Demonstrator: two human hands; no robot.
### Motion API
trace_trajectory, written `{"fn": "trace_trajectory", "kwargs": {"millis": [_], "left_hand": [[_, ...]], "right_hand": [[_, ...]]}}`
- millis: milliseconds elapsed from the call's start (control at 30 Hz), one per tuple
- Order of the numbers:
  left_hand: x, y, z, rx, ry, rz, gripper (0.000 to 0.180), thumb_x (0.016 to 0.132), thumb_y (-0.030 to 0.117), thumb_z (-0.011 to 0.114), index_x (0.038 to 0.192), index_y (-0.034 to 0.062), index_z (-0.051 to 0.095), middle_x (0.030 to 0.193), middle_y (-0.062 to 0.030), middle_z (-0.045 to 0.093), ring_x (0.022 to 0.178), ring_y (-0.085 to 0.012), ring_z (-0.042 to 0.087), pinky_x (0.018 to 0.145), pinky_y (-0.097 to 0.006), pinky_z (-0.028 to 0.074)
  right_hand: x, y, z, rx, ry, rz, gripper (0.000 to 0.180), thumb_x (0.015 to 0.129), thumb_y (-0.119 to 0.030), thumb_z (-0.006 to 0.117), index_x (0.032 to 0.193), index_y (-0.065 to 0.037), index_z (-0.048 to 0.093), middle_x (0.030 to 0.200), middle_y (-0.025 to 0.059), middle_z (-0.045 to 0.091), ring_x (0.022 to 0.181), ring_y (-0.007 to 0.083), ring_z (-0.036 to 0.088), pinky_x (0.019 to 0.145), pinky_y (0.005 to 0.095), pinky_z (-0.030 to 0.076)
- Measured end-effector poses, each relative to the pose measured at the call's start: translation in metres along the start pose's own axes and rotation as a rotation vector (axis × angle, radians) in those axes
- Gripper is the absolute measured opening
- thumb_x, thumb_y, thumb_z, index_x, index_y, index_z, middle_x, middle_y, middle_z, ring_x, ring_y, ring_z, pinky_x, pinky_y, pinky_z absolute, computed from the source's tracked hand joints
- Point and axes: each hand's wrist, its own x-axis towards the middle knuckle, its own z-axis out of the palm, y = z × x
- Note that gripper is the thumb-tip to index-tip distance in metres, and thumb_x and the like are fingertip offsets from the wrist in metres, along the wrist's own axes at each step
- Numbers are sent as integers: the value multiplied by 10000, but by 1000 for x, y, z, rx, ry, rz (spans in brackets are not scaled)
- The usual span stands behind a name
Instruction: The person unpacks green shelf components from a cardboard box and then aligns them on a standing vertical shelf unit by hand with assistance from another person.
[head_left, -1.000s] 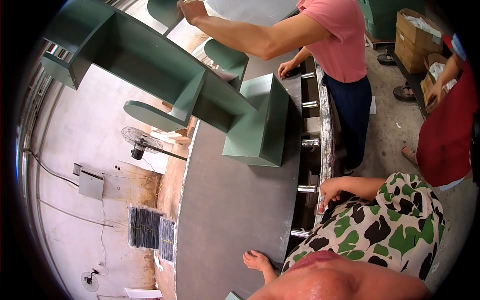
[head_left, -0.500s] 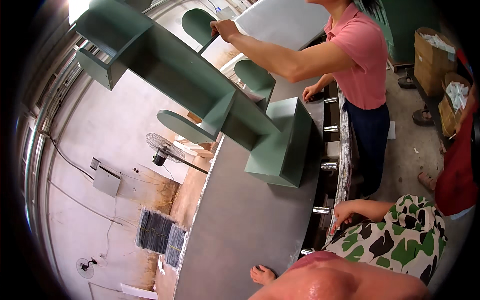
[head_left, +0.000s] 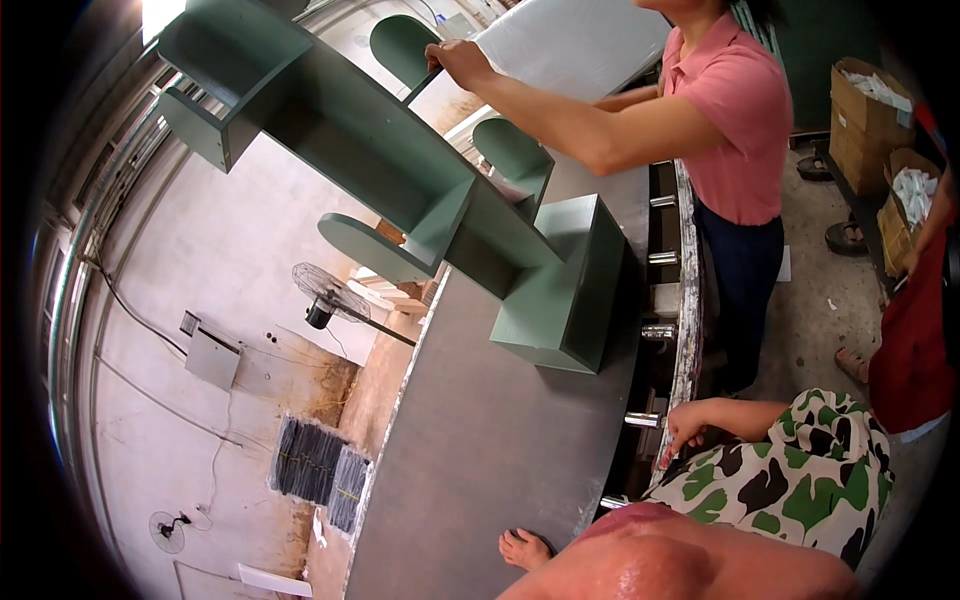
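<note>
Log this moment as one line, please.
left hand: flat on table | right hand: at table edge by rollers | co-worker's hand: on green shelf

A shelf unit (head_left: 400,190) stands on the table (head_left: 480,450), a co-worker's hand (head_left: 455,62) at its far end, the wearer's left hand (head_left: 525,548) resting on the table's near edge.

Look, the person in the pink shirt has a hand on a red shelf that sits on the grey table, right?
Not quite. The shelf is green, not red. The head view shows the person in the pink shirt with a hand on its far end, and the shelf does sit on the grey table.
</note>
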Motion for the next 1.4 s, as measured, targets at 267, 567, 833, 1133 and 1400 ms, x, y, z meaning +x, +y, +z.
{"fn": "trace_trajectory", "kwargs": {"millis": [267,567,833,1133,1400], "left_hand": [[0,-10,11,4,26,25,359,840,290,508,1089,33,540,1196,-157,492,1140,-304,425,937,-451,321],[0,-6,4,-5,-11,-4,365,842,290,505,1105,39,534,1207,-155,487,1147,-304,420,945,-452,314],[0,-6,4,2,-2,3,362,842,289,507,1106,41,533,1204,-149,490,1144,-299,423,943,-447,318],[0,-6,8,21,21,22,355,842,291,508,1096,44,535,1197,-144,494,1136,-295,431,932,-447,326],[-1,-9,8,20,19,24,355,848,294,504,1097,43,532,1196,-145,497,1137,-297,431,932,-450,325]], "right_hand": [[-1,0,0,-8,5,-6,352,728,-381,697,671,-47,600,633,53,647,511,161,630,424,279,452],[-1,0,0,9,4,-7,362,731,-378,698,652,-40,594,617,55,642,495,156,618,423,281,449],[-6,-4,-1,30,0,-3,376,731,-394,696,666,-39,589,615,62,638,494,162,613,424,286,441],[-3,0,-1,47,-14,7,369,733,-397,691,678,-43,601,625,49,640,498,155,612,424,283,437],[-3,-1,-1,52,-20,7,372,735,-395,690,665,-42,596,622,46,638,500,155,610,423,285,430]]}}
